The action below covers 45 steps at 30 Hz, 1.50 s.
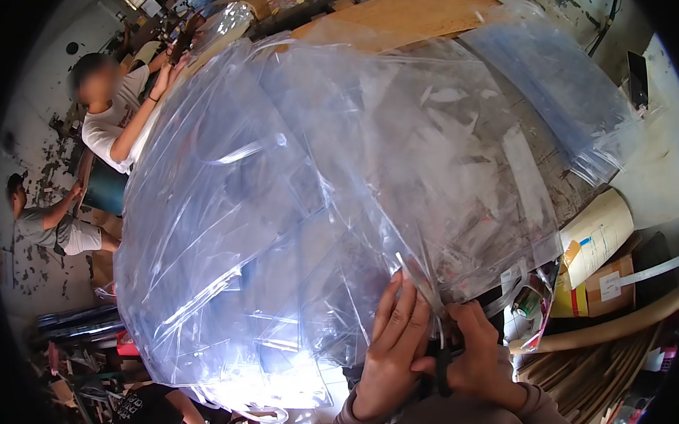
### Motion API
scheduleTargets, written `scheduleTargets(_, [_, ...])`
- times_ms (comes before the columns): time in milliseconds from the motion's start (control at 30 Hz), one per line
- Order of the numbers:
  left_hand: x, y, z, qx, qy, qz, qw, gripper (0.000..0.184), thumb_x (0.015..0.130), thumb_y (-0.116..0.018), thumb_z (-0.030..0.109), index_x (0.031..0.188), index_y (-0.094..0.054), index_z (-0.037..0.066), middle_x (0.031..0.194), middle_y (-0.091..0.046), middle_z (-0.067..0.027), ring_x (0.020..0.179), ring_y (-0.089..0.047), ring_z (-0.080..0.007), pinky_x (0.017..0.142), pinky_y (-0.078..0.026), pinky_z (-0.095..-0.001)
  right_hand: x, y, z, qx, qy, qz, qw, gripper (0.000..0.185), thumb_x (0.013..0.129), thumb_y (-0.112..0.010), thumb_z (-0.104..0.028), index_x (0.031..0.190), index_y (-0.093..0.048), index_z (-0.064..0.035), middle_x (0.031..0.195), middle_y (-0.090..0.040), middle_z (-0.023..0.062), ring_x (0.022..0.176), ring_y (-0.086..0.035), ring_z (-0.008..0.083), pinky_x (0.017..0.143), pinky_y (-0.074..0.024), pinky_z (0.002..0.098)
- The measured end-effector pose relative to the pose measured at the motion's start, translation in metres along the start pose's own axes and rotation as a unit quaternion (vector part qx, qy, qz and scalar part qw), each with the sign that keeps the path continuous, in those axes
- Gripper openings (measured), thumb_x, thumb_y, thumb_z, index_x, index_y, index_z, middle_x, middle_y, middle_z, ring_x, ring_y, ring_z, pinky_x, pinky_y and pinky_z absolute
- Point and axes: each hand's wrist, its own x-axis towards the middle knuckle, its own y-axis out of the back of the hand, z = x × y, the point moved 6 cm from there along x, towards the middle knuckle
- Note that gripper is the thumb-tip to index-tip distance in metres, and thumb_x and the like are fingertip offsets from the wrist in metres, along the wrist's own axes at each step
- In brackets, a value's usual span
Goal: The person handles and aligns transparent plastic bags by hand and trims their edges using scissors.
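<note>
Clear plastic sheeting [277, 177] is spread in wrinkled, overlapping layers across the work table. My left hand [394, 335] lies on its near edge, fingers stretched forward and close together. Just to its right, my right hand [473, 354] is closed around the black handles of a pair of scissors [441, 363]. The metal blades point away from me, along the sheet edge beside my left fingers. Whether plastic sits between the blades is hard to make out.
A stack of bluish clear sheets [550, 89] lies at the far right. A cardboard box [610, 286] and a paper roll [601, 227] stand below it. Co-workers are at left: a person in a white shirt [112, 127], another behind, and one in a black cap [148, 417].
</note>
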Motion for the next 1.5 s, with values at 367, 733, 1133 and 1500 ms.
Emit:
scheduleTargets(367, [-0.002,-0.004,-0.004,0.009,-0.021,0.002,1.0,0.041,0.082,-0.058,0.013,0.117,-0.051,-0.008,0.134,-0.037,-0.0254,0.126,-0.035,-0.0417,0.1,-0.036,-0.0439,0.002,0.003,0.003,0.016,0.01,0.002,1.0,0.068,0.046,-0.087,-0.04,0.096,-0.058,-0.0043,0.075,-0.049,0.0047,0.061,-0.048,0.0145,0.053,-0.0423,0.0269])
scheduleTargets(733, [0.001,-0.001,0.002,0.012,-0.017,0.0,1.0,0.047,0.077,-0.058,-0.001,0.122,-0.047,-0.008,0.134,-0.038,-0.0253,0.125,-0.036,-0.0404,0.1,-0.036,-0.0413,0.001,0.003,0.008,0.039,0.0,-0.045,0.998,0.072,0.052,-0.084,-0.045,0.099,-0.052,0.0005,0.07,-0.052,0.0055,0.059,-0.047,0.011,0.05,-0.0372,0.0254])
scheduleTargets(1133, [0.004,0.003,0.003,-0.006,-0.01,0.013,1.0,0.049,0.074,-0.057,-0.007,0.122,-0.049,-0.006,0.132,-0.041,-0.0231,0.122,-0.04,-0.0379,0.098,-0.038,-0.0392,-0.002,-0.008,0.02,0.302,-0.095,-0.135,0.939,0.063,0.059,-0.084,-0.037,0.101,-0.054,-0.0021,0.066,-0.053,-0.0015,0.059,-0.047,0.0035,0.051,-0.036,0.0187])
scheduleTargets(1500, [0.007,0.004,0.006,0.011,-0.036,0.009,0.999,0.047,0.074,-0.057,-0.006,0.12,-0.048,-0.009,0.13,-0.043,-0.0254,0.121,-0.041,-0.0388,0.098,-0.039,-0.0394,0.002,0.001,0.017,0.178,-0.07,-0.105,0.976,0.063,0.058,-0.085,-0.037,0.099,-0.054,-0.0007,0.067,-0.057,0.0024,0.058,-0.049,0.0051,0.051,-0.0394,0.0205])
